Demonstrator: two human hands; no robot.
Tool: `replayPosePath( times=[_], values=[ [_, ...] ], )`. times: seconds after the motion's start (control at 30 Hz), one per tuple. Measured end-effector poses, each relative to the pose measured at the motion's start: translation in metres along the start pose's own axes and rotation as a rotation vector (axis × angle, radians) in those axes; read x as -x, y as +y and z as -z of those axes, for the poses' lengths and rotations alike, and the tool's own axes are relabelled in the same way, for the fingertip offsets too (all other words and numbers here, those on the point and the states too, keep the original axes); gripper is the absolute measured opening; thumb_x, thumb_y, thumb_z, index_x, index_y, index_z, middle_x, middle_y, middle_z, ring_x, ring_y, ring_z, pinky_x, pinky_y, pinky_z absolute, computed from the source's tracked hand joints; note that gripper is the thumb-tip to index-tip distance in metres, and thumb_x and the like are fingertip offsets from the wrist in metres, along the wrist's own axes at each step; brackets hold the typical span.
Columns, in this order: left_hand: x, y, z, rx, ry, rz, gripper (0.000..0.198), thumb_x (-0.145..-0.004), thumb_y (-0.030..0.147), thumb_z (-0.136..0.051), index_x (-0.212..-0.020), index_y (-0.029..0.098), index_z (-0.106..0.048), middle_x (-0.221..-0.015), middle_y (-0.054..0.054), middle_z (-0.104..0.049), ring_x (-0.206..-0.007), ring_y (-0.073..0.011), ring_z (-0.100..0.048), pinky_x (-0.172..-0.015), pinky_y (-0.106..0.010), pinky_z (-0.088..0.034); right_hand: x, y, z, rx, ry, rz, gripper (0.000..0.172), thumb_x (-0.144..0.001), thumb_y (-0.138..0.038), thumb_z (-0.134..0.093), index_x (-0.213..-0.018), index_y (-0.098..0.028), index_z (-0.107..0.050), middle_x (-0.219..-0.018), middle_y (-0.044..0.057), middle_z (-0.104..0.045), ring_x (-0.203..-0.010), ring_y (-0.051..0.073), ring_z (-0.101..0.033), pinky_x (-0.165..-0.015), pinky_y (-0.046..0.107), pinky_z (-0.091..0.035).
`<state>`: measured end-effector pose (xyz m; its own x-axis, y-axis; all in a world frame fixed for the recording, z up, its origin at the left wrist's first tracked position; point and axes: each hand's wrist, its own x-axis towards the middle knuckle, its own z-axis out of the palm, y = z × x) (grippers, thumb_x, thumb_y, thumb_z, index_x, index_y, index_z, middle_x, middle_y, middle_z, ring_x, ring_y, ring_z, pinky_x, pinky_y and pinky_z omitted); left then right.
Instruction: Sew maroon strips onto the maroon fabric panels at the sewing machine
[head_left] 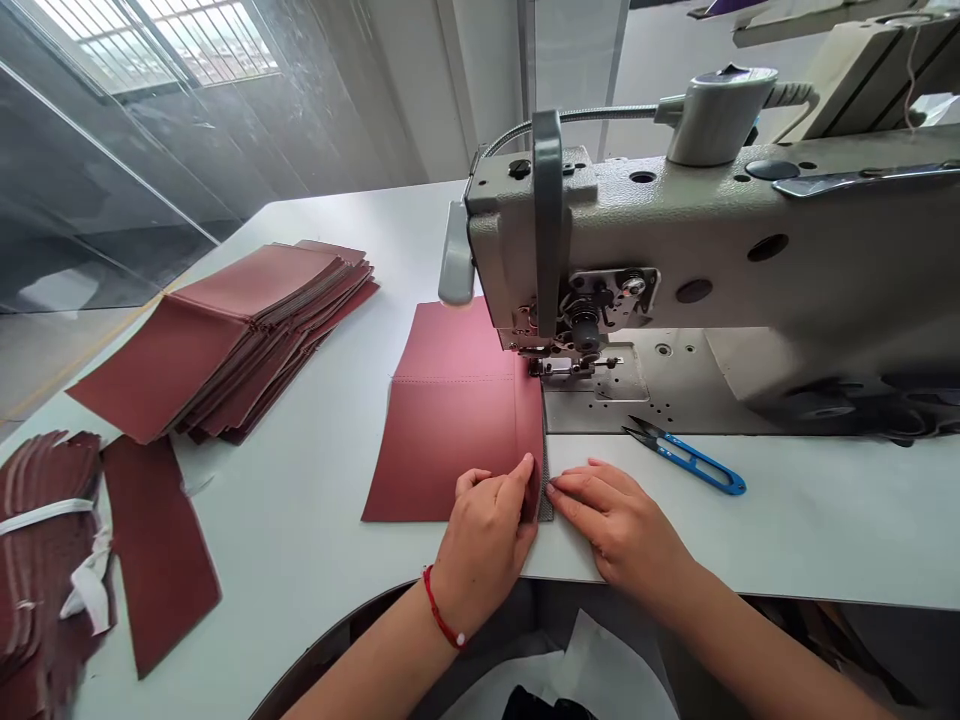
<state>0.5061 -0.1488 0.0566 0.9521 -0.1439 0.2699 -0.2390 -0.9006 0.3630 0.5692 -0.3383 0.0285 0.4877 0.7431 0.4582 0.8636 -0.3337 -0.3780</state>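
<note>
A dark red leather-like panel (450, 430) with a stitched line across it lies flat, its right edge under the presser foot of the sewing machine (574, 365). My left hand (491, 525) pinches the panel near its lower right corner and lifts that edge slightly. A narrow grey woven-looking strip (547, 508) shows beneath the raised edge. Against this strip rest the closed fingertips of my right hand (619, 520); its thumb is partly hidden. Blue thread snips (690, 458) lie to the right of my right hand.
Stacked red panels (247, 310) lie at the left of the white table (315, 560). Nearer stand a bundle of red pieces (49, 570) tied with a white band and a loose red piece (161, 555). The machine arm (675, 240) spans the right side.
</note>
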Motion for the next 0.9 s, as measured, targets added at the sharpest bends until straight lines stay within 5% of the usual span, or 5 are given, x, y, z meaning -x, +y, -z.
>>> replayPosePath(
  times=[0.3,0.5,0.7,0.9],
  values=[
    [0.0016,0.0000,-0.0010,-0.032,0.014,-0.028,0.047,-0.080,0.004,-0.047,-0.127,0.009,-0.047,-0.077,-0.002,-0.065,-0.070,-0.0161,-0.061,-0.081,-0.039,-0.047,-0.0004,-0.0050,0.0052,-0.036,-0.031,0.032,0.036,-0.090,-0.006,-0.041,-0.114,-0.018,-0.064,-0.101,0.008,-0.066,-0.093,0.020,-0.060,-0.099,0.045,-0.045],
    [0.0015,0.0035,-0.0020,-0.114,0.175,-0.204,0.013,-0.089,0.005,-0.052,-0.084,0.014,-0.060,-0.081,-0.005,-0.064,-0.075,-0.0177,-0.056,-0.071,-0.034,-0.048,-0.0006,-0.0064,0.0068,-0.038,-0.074,0.077,0.032,-0.093,-0.007,-0.041,-0.114,-0.016,-0.063,-0.098,0.009,-0.065,-0.100,0.022,-0.058,-0.102,0.045,-0.043],
    [0.0047,0.0029,-0.0049,-0.161,0.239,-0.314,0.017,-0.085,0.000,-0.057,-0.098,0.007,-0.064,-0.078,-0.007,-0.063,-0.071,-0.0173,-0.053,-0.065,-0.032,-0.050,0.0004,-0.0055,0.0077,-0.075,-0.111,0.081,0.029,-0.093,-0.008,-0.042,-0.112,-0.016,-0.063,-0.101,0.009,-0.065,-0.104,0.023,-0.057,-0.104,0.046,-0.043],
    [0.0029,0.0030,-0.0040,-0.172,0.262,-0.341,0.012,-0.085,0.001,-0.056,-0.083,0.010,-0.063,-0.070,-0.005,-0.061,-0.062,-0.0148,-0.050,-0.057,-0.029,-0.047,0.0004,-0.0010,0.0075,-0.105,-0.128,0.098,0.031,-0.093,-0.009,-0.041,-0.113,-0.018,-0.063,-0.103,0.009,-0.065,-0.102,0.023,-0.058,-0.104,0.046,-0.044]
  ],
)
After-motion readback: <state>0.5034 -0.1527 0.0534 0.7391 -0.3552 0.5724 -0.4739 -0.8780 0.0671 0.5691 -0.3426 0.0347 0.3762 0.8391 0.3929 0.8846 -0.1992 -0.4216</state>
